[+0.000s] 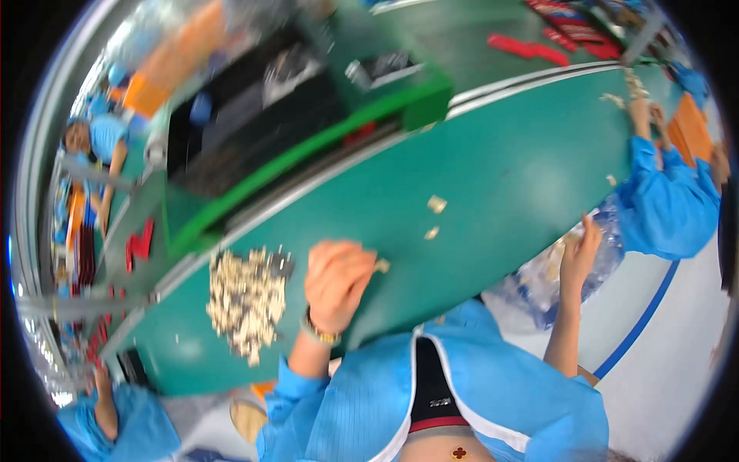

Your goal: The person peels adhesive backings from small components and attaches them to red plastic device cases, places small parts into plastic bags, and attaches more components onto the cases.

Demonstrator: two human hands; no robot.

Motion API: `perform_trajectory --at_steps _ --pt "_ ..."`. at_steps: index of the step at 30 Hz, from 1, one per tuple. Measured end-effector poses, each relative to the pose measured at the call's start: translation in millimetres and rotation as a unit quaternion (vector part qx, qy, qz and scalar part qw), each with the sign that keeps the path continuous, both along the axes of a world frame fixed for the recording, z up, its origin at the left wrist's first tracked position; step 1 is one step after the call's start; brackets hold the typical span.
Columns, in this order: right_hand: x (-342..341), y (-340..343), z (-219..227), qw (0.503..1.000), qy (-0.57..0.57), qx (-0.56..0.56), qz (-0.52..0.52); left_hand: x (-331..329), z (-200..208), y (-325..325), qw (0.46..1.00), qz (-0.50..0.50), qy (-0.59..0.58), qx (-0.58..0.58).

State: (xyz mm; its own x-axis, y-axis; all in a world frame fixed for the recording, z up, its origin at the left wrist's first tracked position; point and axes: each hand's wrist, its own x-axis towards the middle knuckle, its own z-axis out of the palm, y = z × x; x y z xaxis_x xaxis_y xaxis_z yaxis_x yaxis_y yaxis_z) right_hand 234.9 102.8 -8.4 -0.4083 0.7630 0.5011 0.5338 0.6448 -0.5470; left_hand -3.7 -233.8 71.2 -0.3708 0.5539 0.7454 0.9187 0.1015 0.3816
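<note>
My left hand (336, 281), a bracelet on its wrist, is over the green work surface with its fingers curled. At its fingertips shows a small cream-coloured piece (381, 266), slightly blurred. To its left lies a loose heap of many such small pieces (246, 304). Two more pale pieces (436, 204) rest farther off on the green surface. My right hand (579, 258) is beyond the surface's near edge, above a clear plastic bag (531, 289) with pale contents. Its fingers are apart, and I see nothing held in them.
A conveyor with a green frame (308, 165) and black trays runs along the far side. Co-workers in blue sit at the right (666, 204), lower left (127, 420) and far left (108, 138). Red parts (527, 50) lie beyond the conveyor edge.
</note>
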Motion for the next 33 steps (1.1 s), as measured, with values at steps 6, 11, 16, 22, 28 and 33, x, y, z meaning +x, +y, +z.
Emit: perform_trajectory --at_steps 6,11,16,22,28,33 --pt "-197.4 -183.0 112.0 0.763 0.036 -0.205 0.612 -22.0 0.7 -49.2 0.981 0.097 0.163 -0.029" --pt "-217.6 -202.7 110.4 0.680 -0.054 -0.135 0.719 -11.9 1.1 -67.0 0.973 0.117 0.197 -0.037" --pt "-210.4 -200.3 114.8 0.687 -0.007 -0.073 0.723 -6.2 1.4 -58.4 0.975 0.107 0.195 -0.026" --pt "-125.0 -106.4 86.0 0.880 -0.126 -0.073 0.452 3.9 15.1 -33.9 0.986 0.143 -0.026 -0.086" --pt "-65.5 -25.5 68.6 0.978 -0.085 0.010 0.190 -15.1 44.3 -45.0 0.970 0.049 -0.190 -0.144" --pt "-204.9 -71.8 120.9 0.876 0.007 0.098 0.472 -129.6 122.2 -27.2 0.977 0.159 0.082 -0.116"
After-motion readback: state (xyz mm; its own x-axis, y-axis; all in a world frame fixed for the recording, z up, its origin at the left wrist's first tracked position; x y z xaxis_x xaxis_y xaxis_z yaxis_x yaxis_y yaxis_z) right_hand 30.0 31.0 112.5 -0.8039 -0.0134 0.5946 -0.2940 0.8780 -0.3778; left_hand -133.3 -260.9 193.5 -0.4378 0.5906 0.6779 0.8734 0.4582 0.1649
